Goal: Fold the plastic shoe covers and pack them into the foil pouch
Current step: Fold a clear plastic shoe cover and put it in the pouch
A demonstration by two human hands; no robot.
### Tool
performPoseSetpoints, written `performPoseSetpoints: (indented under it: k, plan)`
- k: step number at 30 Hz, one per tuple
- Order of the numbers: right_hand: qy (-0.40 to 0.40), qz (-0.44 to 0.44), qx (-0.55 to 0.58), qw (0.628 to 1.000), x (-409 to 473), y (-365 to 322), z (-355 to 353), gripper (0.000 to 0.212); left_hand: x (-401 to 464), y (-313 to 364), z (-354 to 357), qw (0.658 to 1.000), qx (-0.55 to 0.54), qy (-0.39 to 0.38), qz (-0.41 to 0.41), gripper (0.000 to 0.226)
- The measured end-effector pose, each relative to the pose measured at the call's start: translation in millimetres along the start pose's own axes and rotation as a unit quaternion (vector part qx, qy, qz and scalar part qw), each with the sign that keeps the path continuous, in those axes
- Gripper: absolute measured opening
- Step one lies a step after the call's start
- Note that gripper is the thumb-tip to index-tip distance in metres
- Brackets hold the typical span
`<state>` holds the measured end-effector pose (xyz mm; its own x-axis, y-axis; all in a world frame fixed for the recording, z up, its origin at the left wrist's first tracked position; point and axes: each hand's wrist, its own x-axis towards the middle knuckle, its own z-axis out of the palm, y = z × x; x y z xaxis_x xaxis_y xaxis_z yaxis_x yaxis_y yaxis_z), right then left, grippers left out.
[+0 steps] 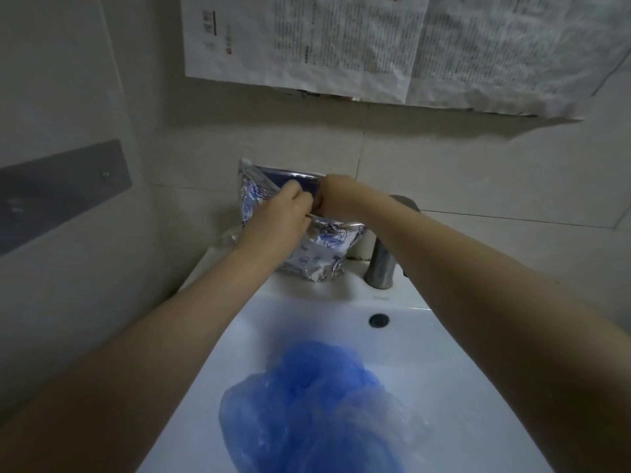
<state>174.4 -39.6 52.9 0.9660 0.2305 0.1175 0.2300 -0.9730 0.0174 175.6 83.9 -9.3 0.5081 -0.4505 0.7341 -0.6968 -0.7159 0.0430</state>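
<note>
Both hands, left hand (pixel 285 208) and right hand (pixel 336 196), pinched foil pouch (pixel 321 247) mouth at sink (pixel 409 387) back; blue shoe covers (pixel 307 404) lay unfolded well nearer body, below both grips.

shoe covers (pixel 307 414) cropped below, newspaper (pixel 375 39) blurred

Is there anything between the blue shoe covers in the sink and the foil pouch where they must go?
Nothing visible blocks the way. The shoe covers lie in the sink; the foil pouch stands behind on the rim, held by the left hand and right hand. The faucet stands aside, to the right.
</note>
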Motion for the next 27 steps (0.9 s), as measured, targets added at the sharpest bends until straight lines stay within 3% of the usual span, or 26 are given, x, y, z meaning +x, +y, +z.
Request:
performPoseSetpoints:
  k: [2,7,14,20,24,27]
  plan:
    - [-0.001,0.008,0.004,1.000,-2,-2,0,0.027,-1,2,2,1.000,-0.008,-0.010,-0.021,0.008]
    - [0.129,-0.045,0.057,0.989,-18,-4,-3,0.026,12,3,1,0.984,-0.013,-0.058,-0.166,0.022]
    - [0.162,-0.078,0.022,0.983,-68,2,12,0.023,20,5,8,0.982,-0.062,-0.038,-0.173,0.015]
    - [0.027,-0.132,0.016,0.991,-94,8,49,0.018,39,5,4,0.971,-0.024,-0.174,-0.161,0.004]
    - [-0.121,-0.130,0.029,0.984,-111,17,72,0.019,50,9,4,0.960,0.021,-0.222,-0.171,0.024]
    - [-0.255,-0.091,0.025,0.962,-126,24,87,0.042,48,13,8,0.950,-0.021,-0.227,-0.214,0.021]
